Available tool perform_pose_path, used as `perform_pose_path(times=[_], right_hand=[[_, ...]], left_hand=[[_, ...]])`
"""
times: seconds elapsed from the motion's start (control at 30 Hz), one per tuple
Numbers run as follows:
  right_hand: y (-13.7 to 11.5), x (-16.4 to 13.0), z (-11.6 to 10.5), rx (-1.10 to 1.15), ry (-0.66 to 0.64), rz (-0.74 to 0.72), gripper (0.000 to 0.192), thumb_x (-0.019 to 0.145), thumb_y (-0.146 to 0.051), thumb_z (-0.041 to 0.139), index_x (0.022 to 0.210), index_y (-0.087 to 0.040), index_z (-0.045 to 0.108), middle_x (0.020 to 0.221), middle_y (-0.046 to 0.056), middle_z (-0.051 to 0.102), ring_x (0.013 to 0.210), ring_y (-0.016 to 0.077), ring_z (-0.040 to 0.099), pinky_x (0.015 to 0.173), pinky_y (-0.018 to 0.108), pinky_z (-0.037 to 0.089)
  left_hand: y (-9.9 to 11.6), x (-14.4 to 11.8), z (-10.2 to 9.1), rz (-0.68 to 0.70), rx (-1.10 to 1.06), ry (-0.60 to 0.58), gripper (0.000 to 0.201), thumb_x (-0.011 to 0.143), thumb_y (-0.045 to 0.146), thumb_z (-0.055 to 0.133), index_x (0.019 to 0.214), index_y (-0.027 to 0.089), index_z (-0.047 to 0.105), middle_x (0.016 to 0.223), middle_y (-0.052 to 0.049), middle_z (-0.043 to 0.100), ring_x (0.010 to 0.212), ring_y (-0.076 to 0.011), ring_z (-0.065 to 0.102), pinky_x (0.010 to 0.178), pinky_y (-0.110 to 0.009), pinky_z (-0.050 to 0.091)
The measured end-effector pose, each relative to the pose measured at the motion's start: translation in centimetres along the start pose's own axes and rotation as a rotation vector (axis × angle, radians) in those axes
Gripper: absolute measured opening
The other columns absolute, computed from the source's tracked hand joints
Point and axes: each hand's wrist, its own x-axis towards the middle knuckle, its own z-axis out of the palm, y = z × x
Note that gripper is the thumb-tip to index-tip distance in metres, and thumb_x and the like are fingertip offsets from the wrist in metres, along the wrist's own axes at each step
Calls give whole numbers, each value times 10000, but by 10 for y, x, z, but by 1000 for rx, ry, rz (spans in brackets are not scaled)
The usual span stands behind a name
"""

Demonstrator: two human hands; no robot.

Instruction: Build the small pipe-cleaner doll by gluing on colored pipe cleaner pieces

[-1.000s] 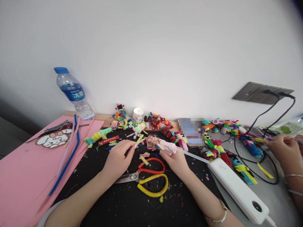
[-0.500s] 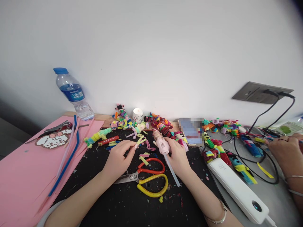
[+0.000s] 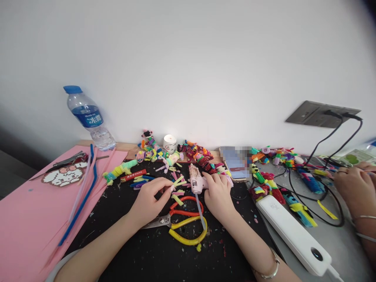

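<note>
Two hands work: right hand (image 3: 217,192) grips the pink glue gun (image 3: 195,183); left hand (image 3: 149,197) pinches a yellow-green strip (image 3: 178,181) beside it.

Wall (image 3: 188,58): plain white, evenly lit.
Socket plate (image 3: 319,114): grey, on the wall.
Table (image 3: 126,145): wooden edge against the wall.

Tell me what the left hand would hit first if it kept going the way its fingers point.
Probably the pink glue gun in the right hand; the left hand points right toward it, though depth is unclear.
</note>
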Motion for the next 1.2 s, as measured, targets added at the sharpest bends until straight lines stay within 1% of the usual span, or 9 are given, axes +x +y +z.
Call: perform_pose_path(times=[0.1,0.13,0.2,0.3,0.4,0.67,0.8,1.03,1.2], right_hand=[[-1,0,-5,149,93,-41,469,739,-50,435,1165,-178,582,1089,108,577,1041,308,460,911,493,377],[-1,0,-8,222,133,-85,459,744,-57,436,1164,-181,571,1112,106,562,1055,300,459,923,492,379],[-4,-2,-14,380,202,-223,471,757,-75,446,1207,-190,524,1160,105,526,1095,279,459,949,475,384],[-10,-5,-20,512,200,-413,485,780,-132,512,1257,-212,478,1212,107,492,1123,269,457,943,458,409],[-14,-6,-18,510,204,-488,421,813,-171,571,1224,-239,516,1197,96,515,1107,263,465,926,454,428],[-15,-4,-10,496,244,-500,235,880,-164,562,1089,-253,621,1083,71,611,1034,223,520,879,417,472],[-15,-4,-9,493,269,-509,180,882,-171,562,1030,-239,640,1075,73,622,1024,218,535,863,406,475],[-15,-3,-7,468,288,-520,134,878,-165,565,958,-216,659,1055,81,621,994,214,548,834,384,472],[-15,-4,-8,470,258,-519,135,888,-173,550,939,-221,666,1038,79,619,971,205,548,815,373,478]], left_hand=[[1,0,1,4,-25,-53,171,904,197,467,818,160,610,744,-17,604,653,-132,543,622,-233,407],[2,0,1,4,-33,-75,178,908,201,463,823,161,614,753,-20,607,647,-131,540,610,-231,402],[3,0,2,3,-44,-118,185,911,208,459,840,162,623,770,-25,612,626,-125,531,578,-227,389],[3,-1,4,8,-48,-152,180,908,212,463,863,158,629,779,-33,617,612,-125,534,564,-228,387],[4,-2,5,17,-28,-166,178,907,214,461,873,160,628,782,-38,625,631,-133,559,587,-237,404],[7,-3,7,43,-16,-185,178,902,203,452,878,166,624,778,-38,631,661,-145,581,594,-239,425],[7,-4,7,35,-18,-190,197,913,221,442,893,169,630,761,-32,624,604,-131,543,551,-234,396],[7,-5,8,9,-18,-211,209,927,252,432,853,169,609,738,-17,594,595,-125,516,543,-227,379],[5,-4,9,14,13,-214,197,923,246,437,840,173,600,678,12,543,573,-122,487,544,-227,361]])
